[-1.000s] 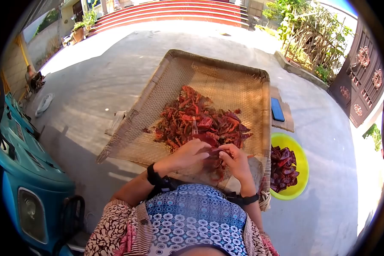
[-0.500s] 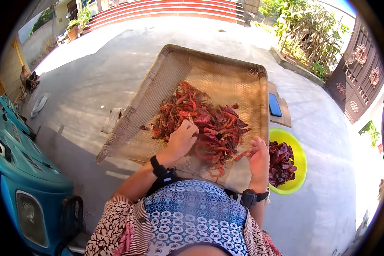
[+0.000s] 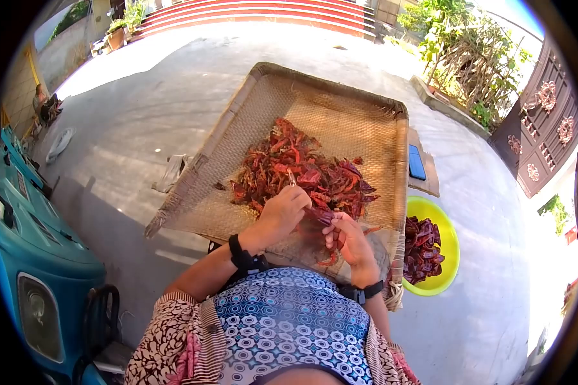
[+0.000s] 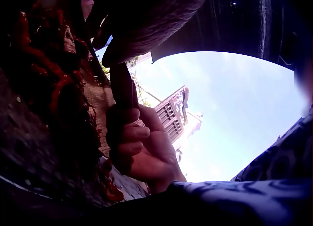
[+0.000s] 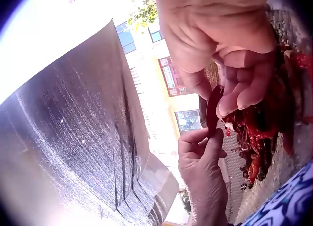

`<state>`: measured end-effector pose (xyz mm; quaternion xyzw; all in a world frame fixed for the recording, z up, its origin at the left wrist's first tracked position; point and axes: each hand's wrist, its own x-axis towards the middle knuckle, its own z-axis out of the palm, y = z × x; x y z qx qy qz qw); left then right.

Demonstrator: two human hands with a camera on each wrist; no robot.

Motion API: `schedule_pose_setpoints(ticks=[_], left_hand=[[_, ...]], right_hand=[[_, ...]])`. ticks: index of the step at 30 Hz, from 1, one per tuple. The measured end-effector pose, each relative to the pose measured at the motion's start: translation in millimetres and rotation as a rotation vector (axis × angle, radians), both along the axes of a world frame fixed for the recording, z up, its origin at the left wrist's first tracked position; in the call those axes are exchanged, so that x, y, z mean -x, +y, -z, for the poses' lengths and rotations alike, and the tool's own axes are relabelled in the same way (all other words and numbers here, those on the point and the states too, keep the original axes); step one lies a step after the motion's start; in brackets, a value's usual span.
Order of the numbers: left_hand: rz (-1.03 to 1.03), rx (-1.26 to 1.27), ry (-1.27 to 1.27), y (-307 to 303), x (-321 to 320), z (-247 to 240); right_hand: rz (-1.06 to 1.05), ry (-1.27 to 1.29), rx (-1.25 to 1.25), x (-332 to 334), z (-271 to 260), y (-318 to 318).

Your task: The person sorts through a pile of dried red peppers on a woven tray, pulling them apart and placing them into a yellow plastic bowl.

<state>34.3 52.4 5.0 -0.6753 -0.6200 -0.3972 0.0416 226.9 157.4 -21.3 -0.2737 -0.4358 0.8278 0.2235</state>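
Blue machine (image 3: 42,256) far left. Woven tray (image 3: 192,176) holds the dried chili pile (image 3: 295,168). Left hand (image 3: 286,215) sits at the pile's near edge, fingers curled, pinching one dark chili pod (image 3: 319,216). Right hand (image 3: 348,240), just beside, pinches the same pod's other end. Yellow bowl (image 3: 454,253) of chili pieces sits right of the tray, phone (image 3: 417,163) behind it.

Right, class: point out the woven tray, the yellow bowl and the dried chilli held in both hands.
woven tray (image 3: 356,119), head view, bare floor.
yellow bowl (image 3: 453,250), head view, right inner wall.
dried chilli (image 5: 212,110), right wrist view, middle of the pod.
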Motion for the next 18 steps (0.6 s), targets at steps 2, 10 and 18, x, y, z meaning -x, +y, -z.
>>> schedule_pose_setpoints(ticks=[2, 10, 18], left_hand=[[-0.035, 0.042, 0.001, 2.5, 0.6, 1.3], [-0.116, -0.003, 0.019, 24.7, 9.2, 19.0], [-0.227, 0.054, 0.045, 43.9, 21.5, 11.8]], right_hand=[[-0.037, 0.049, -0.045, 0.4, 7.0, -2.0], [0.275, 0.151, -0.098, -36.7, -2.0, 14.7], [0.683, 0.665, 0.166, -89.4, 7.5, 59.0]])
